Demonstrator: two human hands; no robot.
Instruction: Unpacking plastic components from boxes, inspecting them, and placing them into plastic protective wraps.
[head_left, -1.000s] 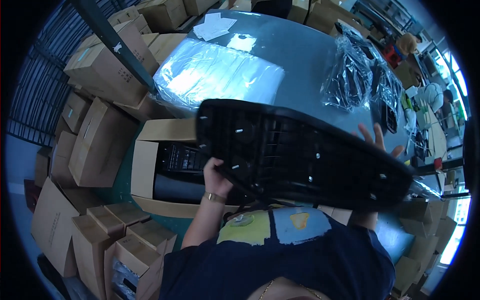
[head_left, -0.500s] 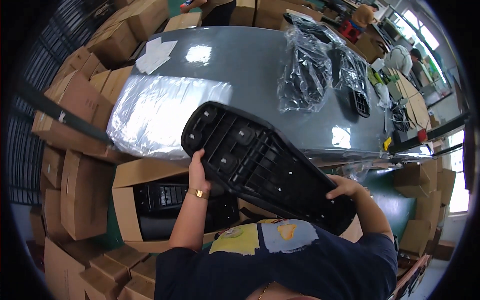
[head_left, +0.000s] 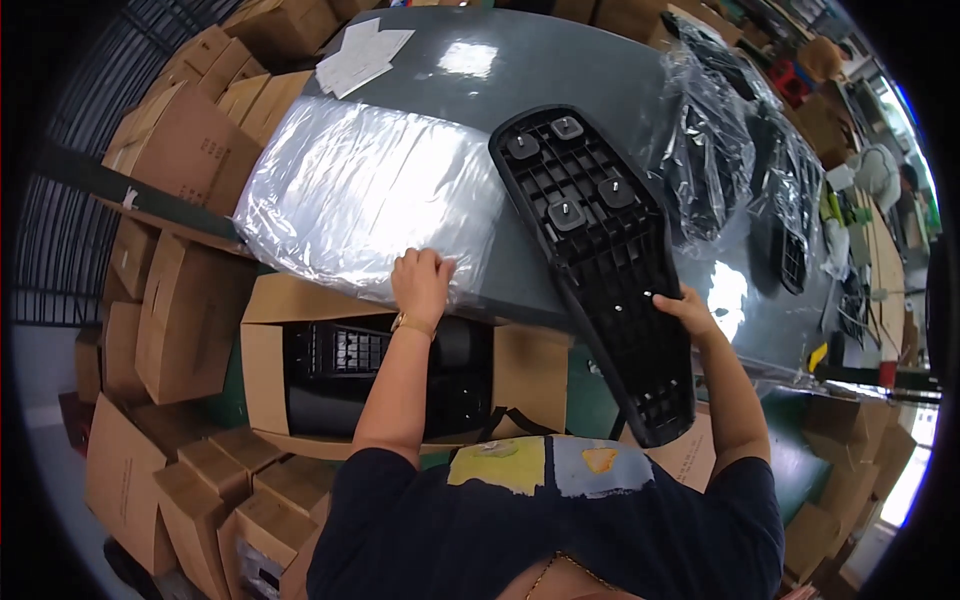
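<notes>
In my right hand [head_left: 690, 312] is a long black seat [head_left: 610, 255], gripped by its right edge. Its ribbed plastic underside faces me, with several square pads and metal studs at the wide far end. The narrow end tilts down toward my chest. My left hand [head_left: 422, 285] is on the near edge of a stack of clear plastic bags [head_left: 350, 190], its fingers curled and closed against the film. How much film they pinch is hard to see. Below that forearm, an open carton [head_left: 265, 370] holds more black plastic parts [head_left: 345, 352].
The bags lie on a grey table [head_left: 560, 60], with white paper sheets [head_left: 362, 58] at its far left. Black parts in clear wrap [head_left: 715, 165] lie at the right. Cardboard boxes [head_left: 195, 320] are stacked on the left. A dark bar [head_left: 130, 195] extends at the table's left side.
My left hand has let go of the seat and moved onto the plastic bags. The seat has swung more upright and to the right, held by my right hand alone.
</notes>
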